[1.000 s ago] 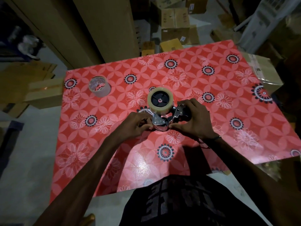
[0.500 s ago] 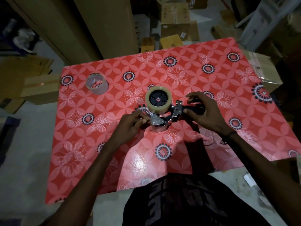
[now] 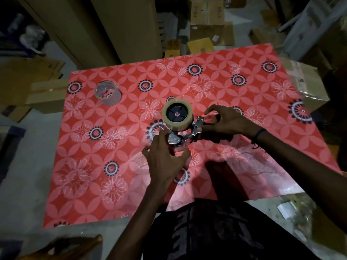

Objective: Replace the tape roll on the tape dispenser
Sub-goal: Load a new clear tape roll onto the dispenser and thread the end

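Observation:
A tape dispenser [image 3: 189, 132] with metal plates lies on the red flowered table cover [image 3: 131, 166], mid-table. A full tan tape roll [image 3: 177, 114] sits on its black hub. My left hand [image 3: 165, 156] curls round the dispenser's front metal end, just below the roll. To the right of the roll, my right hand [image 3: 227, 121] grips the dark handle, its fingers arched over it. A nearly used-up clear roll [image 3: 108, 95] stands apart at the far left of the table.
Cardboard boxes [image 3: 208, 21] are stacked on the floor beyond the table's far edge. A tall cardboard sheet [image 3: 105, 25] leans at the back left. A wrapped box [image 3: 308, 85] sits by the right edge. More flat cardboard [image 3: 28, 76] lies on the left.
My left hand has moved down and closed round the dispenser's front end. My right hand has slid right along the handle. The view has shifted slightly.

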`<state>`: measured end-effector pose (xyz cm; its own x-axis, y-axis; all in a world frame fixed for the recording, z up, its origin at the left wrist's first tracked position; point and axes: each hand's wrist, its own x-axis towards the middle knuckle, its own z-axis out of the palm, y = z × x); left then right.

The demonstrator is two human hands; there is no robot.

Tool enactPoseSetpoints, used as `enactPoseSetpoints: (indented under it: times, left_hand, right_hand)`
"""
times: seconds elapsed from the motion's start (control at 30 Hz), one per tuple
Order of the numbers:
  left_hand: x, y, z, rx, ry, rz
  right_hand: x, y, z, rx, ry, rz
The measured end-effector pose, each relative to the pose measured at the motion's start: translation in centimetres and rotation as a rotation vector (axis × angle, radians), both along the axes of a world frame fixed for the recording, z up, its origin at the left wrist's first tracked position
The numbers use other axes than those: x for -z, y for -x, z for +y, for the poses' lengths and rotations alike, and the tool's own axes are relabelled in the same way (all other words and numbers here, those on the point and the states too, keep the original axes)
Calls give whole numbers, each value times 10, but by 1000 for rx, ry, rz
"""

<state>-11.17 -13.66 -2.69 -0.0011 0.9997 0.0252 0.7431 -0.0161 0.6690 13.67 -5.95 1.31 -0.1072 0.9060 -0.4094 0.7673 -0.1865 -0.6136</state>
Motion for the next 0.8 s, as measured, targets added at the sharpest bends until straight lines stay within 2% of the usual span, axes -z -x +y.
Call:
enactPoseSetpoints:
  times: [0.3, 0.67, 0.8]
  left_hand:
    - [-9, -1, -6, -142, 29, -273]
    - [-17, -8, 1, -40, 110, -292]
    - [-15, -12, 8, 48, 117, -280]
  right_hand:
    - [-26, 16, 18, -41, 17, -94]
    - [-36, 12, -17, -68, 11, -127]
    - [-27, 6, -37, -52, -24, -28]
